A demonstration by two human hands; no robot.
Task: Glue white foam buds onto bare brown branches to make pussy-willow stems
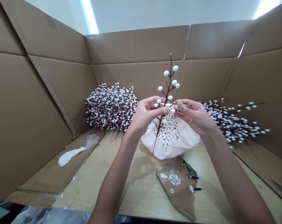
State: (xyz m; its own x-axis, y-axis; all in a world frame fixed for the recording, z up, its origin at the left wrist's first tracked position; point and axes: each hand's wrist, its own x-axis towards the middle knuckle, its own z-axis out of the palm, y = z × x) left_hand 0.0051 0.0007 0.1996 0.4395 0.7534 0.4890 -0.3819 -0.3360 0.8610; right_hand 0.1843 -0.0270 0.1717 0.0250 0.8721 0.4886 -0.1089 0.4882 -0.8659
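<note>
A dark brown artificial stem (169,88) with white berries stands upright, slightly tilted, in front of me. My left hand (149,113) is closed on it around its middle, thumb and fingers pinched. My right hand (193,113) pinches a white berry (176,107) at the stem's right side, close to my left fingertips. Both thumbs have tan coverings on their tips. Below the hands, an open white plastic bag (186,137) holds loose white berries (167,132). The stem's lower end passes in front of the bag.
Bundles of berry stems lie at back left (111,107) and right (234,121). Cardboard walls (141,46) surround the table (141,189). A cardboard piece with white glue (180,193) lies in front, a white strip (73,154) at left, scissors (280,187) at far right.
</note>
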